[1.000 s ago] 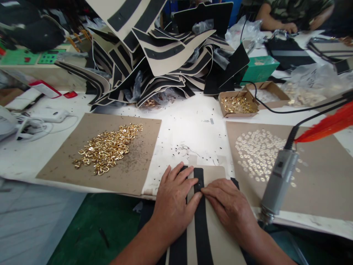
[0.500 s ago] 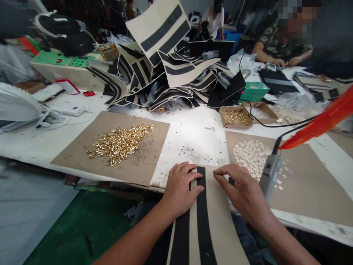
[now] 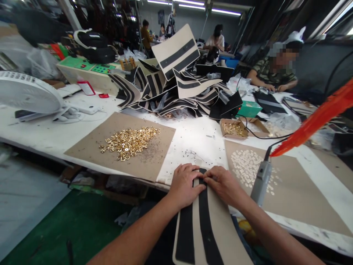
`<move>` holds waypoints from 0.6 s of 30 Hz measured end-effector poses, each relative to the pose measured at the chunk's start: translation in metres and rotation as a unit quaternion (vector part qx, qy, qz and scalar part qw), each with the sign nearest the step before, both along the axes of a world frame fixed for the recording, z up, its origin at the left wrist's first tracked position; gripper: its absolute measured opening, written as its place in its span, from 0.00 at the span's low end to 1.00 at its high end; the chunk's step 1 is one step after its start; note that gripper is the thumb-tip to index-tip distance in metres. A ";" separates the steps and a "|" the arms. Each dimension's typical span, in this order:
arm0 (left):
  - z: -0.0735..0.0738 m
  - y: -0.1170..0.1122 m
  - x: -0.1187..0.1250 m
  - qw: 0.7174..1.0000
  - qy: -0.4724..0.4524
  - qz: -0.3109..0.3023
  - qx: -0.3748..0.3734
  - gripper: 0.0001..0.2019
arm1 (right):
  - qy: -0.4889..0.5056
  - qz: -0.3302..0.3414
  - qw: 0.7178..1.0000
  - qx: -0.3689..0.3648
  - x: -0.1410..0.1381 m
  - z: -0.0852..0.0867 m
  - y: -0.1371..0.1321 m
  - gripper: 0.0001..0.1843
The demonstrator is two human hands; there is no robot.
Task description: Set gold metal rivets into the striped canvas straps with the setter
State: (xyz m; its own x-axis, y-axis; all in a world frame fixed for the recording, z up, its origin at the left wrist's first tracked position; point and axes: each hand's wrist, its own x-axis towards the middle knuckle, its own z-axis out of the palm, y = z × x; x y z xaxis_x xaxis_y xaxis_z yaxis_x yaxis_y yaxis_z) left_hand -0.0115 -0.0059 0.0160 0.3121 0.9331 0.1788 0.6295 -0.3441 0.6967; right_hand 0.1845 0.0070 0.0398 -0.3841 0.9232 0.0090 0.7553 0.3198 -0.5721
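A beige panel with black strips (image 3: 220,217) reaches from the table's front edge down over my lap. My left hand (image 3: 185,186) grips its far end, thumb and fingers on the strips. Against it, my right hand (image 3: 222,184) is closed in a pinch over the right strip. Whatever lies between those fingertips is too small and hidden to make out. To the right, a grey handheld tool (image 3: 261,180) hangs from a cable by a red-orange wrapping (image 3: 311,119). Small pale washer-like rings (image 3: 244,163) lie spread on a brown board (image 3: 303,195) beside it.
Gold metal fittings (image 3: 129,141) are heaped on another brown board (image 3: 85,147). Behind are a pile of striped panels (image 3: 190,88), a small box of gold parts (image 3: 234,129) and a green box (image 3: 248,109). A white fan (image 3: 27,92) stands left; a co-worker (image 3: 275,70) sits far right.
My right hand has moved left onto the black strip, beside my left hand's fingertips. My left hand keeps its place on the panel. The view has tilted up.
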 end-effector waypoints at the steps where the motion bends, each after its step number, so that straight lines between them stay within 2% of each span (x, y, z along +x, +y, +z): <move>1: -0.001 0.000 0.000 1.000 -0.001 0.001 -0.001 0.14 | -0.011 -0.004 1.000 -0.001 -0.001 0.000 -0.001 0.08; 6: -0.003 0.001 0.000 1.000 0.000 0.005 -0.006 0.15 | -0.061 -0.035 0.998 0.001 -0.006 0.001 0.000 0.07; 12: -0.001 0.001 0.001 1.000 0.003 0.003 -0.008 0.16 | -0.043 -0.062 0.997 -0.035 -0.005 0.006 0.006 0.05; 15: -0.001 0.001 0.001 1.000 0.002 0.006 -0.002 0.16 | -0.064 -0.040 0.995 -0.061 -0.005 0.013 0.011 0.05; 18: -0.001 0.002 0.001 1.000 0.003 0.006 0.001 0.16 | -0.123 -0.001 0.991 -0.055 -0.006 0.020 0.018 0.07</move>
